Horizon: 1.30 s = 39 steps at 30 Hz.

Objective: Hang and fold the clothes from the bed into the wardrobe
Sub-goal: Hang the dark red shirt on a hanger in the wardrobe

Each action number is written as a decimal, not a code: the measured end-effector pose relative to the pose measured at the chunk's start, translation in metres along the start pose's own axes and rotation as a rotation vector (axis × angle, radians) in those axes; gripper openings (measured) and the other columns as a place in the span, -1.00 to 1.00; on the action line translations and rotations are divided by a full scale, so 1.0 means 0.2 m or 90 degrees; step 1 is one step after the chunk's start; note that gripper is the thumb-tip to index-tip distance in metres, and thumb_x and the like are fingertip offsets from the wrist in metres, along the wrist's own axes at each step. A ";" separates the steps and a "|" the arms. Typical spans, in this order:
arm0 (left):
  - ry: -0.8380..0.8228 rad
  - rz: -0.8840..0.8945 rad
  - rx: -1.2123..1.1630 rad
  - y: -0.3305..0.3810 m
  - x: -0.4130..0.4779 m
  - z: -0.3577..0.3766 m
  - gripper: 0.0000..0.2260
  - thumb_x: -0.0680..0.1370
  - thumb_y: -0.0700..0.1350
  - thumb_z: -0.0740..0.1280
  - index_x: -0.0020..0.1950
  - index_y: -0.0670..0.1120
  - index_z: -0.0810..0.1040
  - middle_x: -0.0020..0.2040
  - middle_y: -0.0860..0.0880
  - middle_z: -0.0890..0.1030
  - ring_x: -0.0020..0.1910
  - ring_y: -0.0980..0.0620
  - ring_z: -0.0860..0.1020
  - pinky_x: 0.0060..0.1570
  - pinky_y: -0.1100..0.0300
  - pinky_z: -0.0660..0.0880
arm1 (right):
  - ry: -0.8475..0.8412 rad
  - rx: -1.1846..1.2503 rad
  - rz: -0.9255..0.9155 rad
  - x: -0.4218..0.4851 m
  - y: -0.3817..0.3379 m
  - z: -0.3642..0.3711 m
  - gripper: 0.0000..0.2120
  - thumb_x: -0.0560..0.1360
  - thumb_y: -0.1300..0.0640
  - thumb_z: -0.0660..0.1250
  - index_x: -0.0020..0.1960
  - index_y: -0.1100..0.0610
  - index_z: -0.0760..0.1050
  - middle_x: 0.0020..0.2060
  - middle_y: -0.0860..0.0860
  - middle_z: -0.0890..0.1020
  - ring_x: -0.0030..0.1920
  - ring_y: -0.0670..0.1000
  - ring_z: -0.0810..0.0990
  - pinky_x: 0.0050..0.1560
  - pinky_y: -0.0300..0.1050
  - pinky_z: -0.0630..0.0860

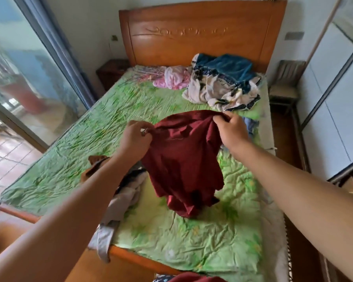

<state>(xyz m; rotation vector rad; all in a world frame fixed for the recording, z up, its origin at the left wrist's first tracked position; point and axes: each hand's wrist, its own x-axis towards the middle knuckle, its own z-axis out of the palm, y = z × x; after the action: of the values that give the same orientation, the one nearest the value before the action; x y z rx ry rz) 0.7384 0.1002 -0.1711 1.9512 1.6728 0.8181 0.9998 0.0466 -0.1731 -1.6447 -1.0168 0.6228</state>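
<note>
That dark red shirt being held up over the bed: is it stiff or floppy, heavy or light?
Probably floppy: the dark red shirt sags between the left hand and right hand, and its lower end crumples on the bed. Likely light, since fingers gripping its top edge alone lift it. It shouldn't roll or break.

Left grip (134, 137) and right grip (230, 129) each pinch the upper edge of a maroon shirt (181, 159), which hangs between them. Its lower end rests on the green-sheeted bed (69, 159). Pale garments (122, 198) lie just left of it. Pink garment (173, 78) and mixed clothes pile (222, 86) lie near the headboard (192, 37).
</note>
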 end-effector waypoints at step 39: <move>-0.280 -0.004 -0.173 0.34 -0.03 -0.03 -0.62 0.55 -0.31 0.31 0.25 0.09 0.51 0.18 -0.11 0.58 0.02 -0.07 0.58 0.05 -0.01 0.57 | -0.313 -0.176 -0.152 0.15 -0.15 -0.35 -0.86 0.55 0.14 0.24 -0.18 0.08 0.49 -0.31 -0.07 0.51 -0.25 -0.04 0.48 -0.19 -0.08 0.35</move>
<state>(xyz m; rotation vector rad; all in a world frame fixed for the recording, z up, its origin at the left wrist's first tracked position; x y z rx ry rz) 0.7840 0.0813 -0.1222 1.7761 1.2394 0.5289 1.0624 0.0386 -0.1205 -1.6030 -1.6921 0.7697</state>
